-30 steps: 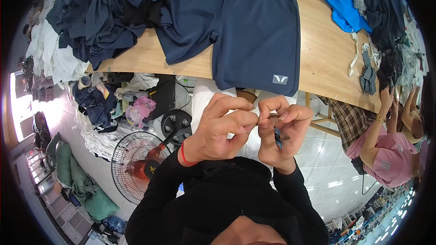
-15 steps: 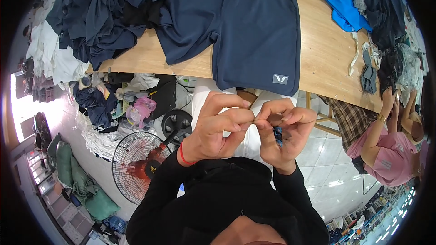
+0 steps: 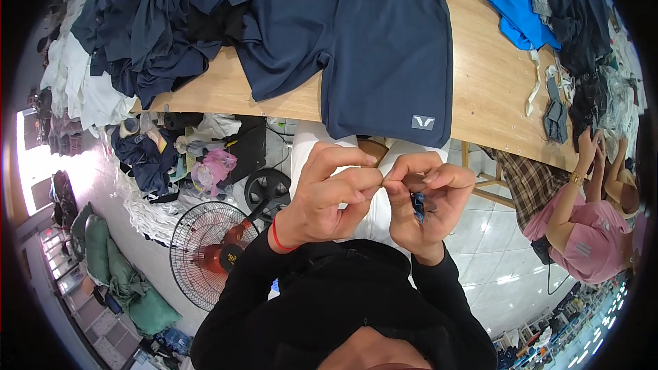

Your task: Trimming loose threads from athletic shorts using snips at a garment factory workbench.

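Observation:
My left hand (image 3: 325, 195), a red string round its wrist, is closed with thumb and forefinger in a pinch. Its fingertips meet those of my right hand (image 3: 439, 199) in front of my lap. Whatever is pinched between them is too small to make out. A small dark-blue object (image 3: 417, 204) rests in the curled right palm, mostly hidden by the fingers. Just beyond both hands, navy shorts (image 3: 387, 48) lie flat on the wooden table (image 3: 490, 62), one leg hanging over the near edge with a pale rectangular patch near its hem.
A heap of dark garments (image 3: 151, 20) covers the table's left part. Blue cloth (image 3: 515, 7) and fabric scraps (image 3: 555, 106) lie at the right. A standing fan (image 3: 205, 253) is at my left, near a pink plastic bag (image 3: 214, 168). A co-worker in a pink shirt (image 3: 589, 240) sits at the right.
Almost nothing differs. Both hands keep their pinch in the same place, and the view has shifted very slightly. The shorts lie as before.

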